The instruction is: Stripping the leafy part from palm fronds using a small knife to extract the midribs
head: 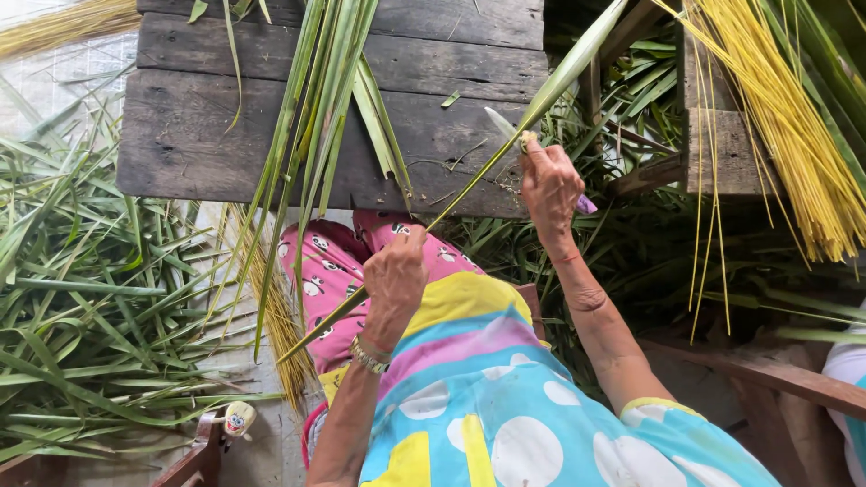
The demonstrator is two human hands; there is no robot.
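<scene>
Your left hand (395, 271) is closed around a long green palm leaf (505, 149), nearer you than the wooden bench (216, 135). Your right hand (548, 183) grips a knife (502, 124) against that leaf at the bench's near edge.

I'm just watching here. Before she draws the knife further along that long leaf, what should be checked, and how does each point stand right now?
1. Left hand grips the leaf: ok, fingers closed around it.
2. Right hand holds the knife at the leaf: ok, blade lies against it.
3. Leaf held taut between the hands: ok, it runs straight.
4. Left fingers away from the blade: ok, they are well down the leaf.
5. Blade edge direction: cannot tell.
6. Bench bare under the work: not ok, loose leaves lie across it.
</scene>
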